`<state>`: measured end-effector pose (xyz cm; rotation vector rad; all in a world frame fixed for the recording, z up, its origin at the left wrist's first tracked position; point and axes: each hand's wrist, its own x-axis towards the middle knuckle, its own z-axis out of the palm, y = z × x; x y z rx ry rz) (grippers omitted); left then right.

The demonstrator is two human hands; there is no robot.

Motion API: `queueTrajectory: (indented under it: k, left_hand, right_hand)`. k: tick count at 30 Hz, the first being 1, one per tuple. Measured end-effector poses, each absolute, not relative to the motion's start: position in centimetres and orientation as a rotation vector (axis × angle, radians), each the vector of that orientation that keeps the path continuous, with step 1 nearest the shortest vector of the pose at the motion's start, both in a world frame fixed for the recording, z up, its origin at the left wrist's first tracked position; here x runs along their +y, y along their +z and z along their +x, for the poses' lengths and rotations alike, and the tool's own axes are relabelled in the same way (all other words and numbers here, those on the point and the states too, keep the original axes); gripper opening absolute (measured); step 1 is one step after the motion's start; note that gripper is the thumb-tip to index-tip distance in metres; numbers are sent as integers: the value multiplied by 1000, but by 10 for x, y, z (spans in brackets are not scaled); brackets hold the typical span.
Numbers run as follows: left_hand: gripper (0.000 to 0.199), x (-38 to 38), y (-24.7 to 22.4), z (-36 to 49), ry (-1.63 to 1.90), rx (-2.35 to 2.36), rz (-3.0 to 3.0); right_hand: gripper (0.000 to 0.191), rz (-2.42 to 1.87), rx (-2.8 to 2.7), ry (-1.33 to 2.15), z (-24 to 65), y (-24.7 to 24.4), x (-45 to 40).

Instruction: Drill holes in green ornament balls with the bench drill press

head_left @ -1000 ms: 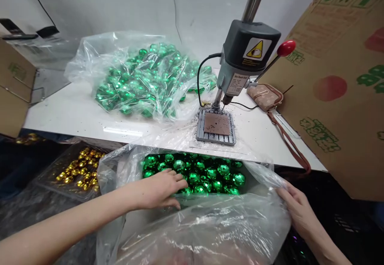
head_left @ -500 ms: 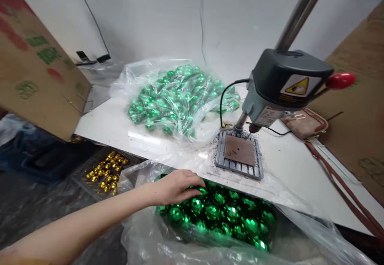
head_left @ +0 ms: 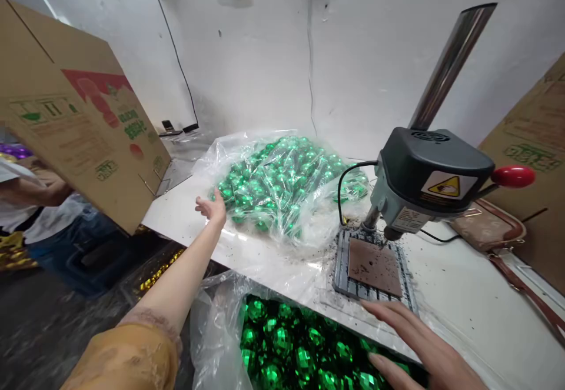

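My left hand (head_left: 212, 206) reaches across the white table to the left edge of a clear plastic bag (head_left: 282, 184) full of shiny green faceted balls. Its fingers are spread with nothing in them; whether they touch the bag I cannot tell. At the lower right my right hand (head_left: 424, 346) is open, fingers stretched out over the table's front edge. Beneath it, a plastic-lined container holds larger green mirrored balls (head_left: 304, 357). Just beyond my right hand stands a bench drill press (head_left: 435, 166) with a brown board (head_left: 375, 266) on its slotted base.
A large cardboard box (head_left: 101, 125) stands on the left, another (head_left: 534, 143) on the right. A brown strapped bag (head_left: 489, 225) lies behind the drill. Small gold balls (head_left: 161, 272) sit below the table. Part of another person (head_left: 48, 202) shows at far left.
My left hand has moved from the green balls in the lower container up to the bag on the table. My right hand has come into view. The view has tilted upward.
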<state>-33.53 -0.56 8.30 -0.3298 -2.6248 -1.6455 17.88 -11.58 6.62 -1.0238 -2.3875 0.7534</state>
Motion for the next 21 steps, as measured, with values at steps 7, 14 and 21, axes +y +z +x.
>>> queueTrajectory:
  k: [7, 14, 21]
  left_hand:
    - [102, 8, 93, -411, -1739, -2697, -497]
    - [101, 54, 110, -444, -1854, -2705, -986]
    - [33, 104, 119, -438, -1816, -2630, -1086]
  right_hand:
    - [68, -1074, -2384, 1019, 41, 92, -63]
    - [82, -1105, -2444, 931, -3, 49, -31]
    - [85, -1057, -2370, 904, -17, 31, -21]
